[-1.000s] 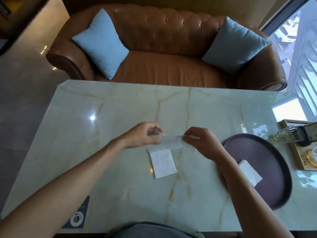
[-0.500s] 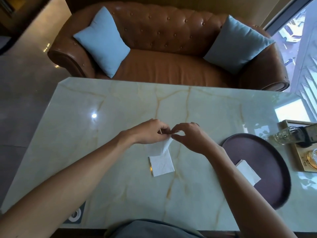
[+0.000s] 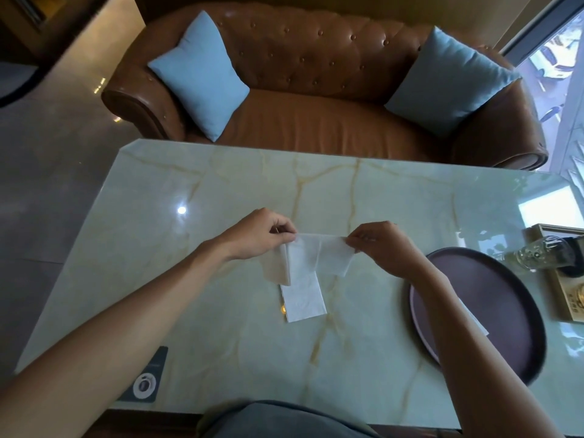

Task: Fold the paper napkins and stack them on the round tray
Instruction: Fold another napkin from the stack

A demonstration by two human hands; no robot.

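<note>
We see the table (image 3: 221,311) with the sofa (image 3: 316,128) behind its far edge, one cushion (image 3: 199,74) at each end (image 3: 448,80). A folded napkin (image 3: 305,303) lies at mid-table, below another napkin (image 3: 316,257) held above it between the left hand (image 3: 256,238) and right hand (image 3: 385,248). The round tray (image 3: 512,311) sits toward the right edge. Behind it, at that edge, lies a bottle (image 3: 537,256). Near the front left corner lies a small card (image 3: 147,379).

Both hands, left hand (image 3: 259,237) and right hand (image 3: 384,248), pinch a thin white paper napkin (image 3: 311,257) stretched above the pale green marble table (image 3: 221,311). A folded white napkin (image 3: 304,300) lies beneath it. A round dark purple tray (image 3: 505,298) sits to the right.
</note>
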